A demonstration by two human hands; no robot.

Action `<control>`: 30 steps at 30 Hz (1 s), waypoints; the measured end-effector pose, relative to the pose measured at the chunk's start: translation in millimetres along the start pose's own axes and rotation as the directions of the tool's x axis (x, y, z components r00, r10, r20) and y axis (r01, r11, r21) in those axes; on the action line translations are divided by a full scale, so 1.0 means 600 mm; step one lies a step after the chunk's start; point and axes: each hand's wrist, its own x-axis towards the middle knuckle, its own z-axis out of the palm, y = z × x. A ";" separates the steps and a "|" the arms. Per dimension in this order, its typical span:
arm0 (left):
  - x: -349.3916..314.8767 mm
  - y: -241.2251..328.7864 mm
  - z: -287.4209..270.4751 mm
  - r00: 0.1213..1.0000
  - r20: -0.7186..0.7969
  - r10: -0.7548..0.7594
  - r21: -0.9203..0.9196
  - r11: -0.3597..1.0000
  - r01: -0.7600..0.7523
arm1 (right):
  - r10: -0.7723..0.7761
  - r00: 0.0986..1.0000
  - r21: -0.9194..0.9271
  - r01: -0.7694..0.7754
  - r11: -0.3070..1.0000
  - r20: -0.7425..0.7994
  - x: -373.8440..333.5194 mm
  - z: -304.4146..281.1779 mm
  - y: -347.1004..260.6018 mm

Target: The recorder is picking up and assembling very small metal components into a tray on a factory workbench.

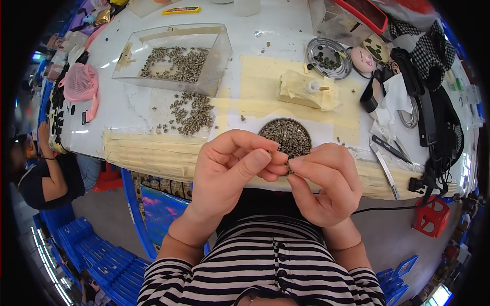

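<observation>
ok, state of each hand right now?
Left hand: pinch-shaped; can't tell whether it's closed on anything.
Right hand: also pinch-shaped; can't tell whether it holds anything.

A round tin [284, 119] blocks the way ahead, a taped block [298, 91] beyond. Between the block and a clear box [217, 55] (loose parts [195, 114] alongside), the desk [246, 38] leaves a lane.

The striped black-and-white top [250, 255] has dark buttons [282, 258] in front.

Box [216, 60] behind, left of dish [285, 118]
</observation>
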 end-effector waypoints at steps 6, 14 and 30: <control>-0.002 -0.013 0.000 1.000 0.029 -0.008 0.054 0.999 0.006 | -0.053 0.999 -0.081 0.052 0.995 -0.008 0.012 0.004 -0.012; -0.007 -0.020 0.006 0.998 0.038 0.041 0.039 0.998 -0.042 | -0.023 0.998 -0.079 0.018 0.997 -0.057 0.008 0.006 -0.013; -0.013 -0.021 0.015 0.791 0.289 0.539 0.682 0.465 -0.565 | 0.177 0.984 0.121 -0.179 0.976 0.022 0.003 -0.010 -0.021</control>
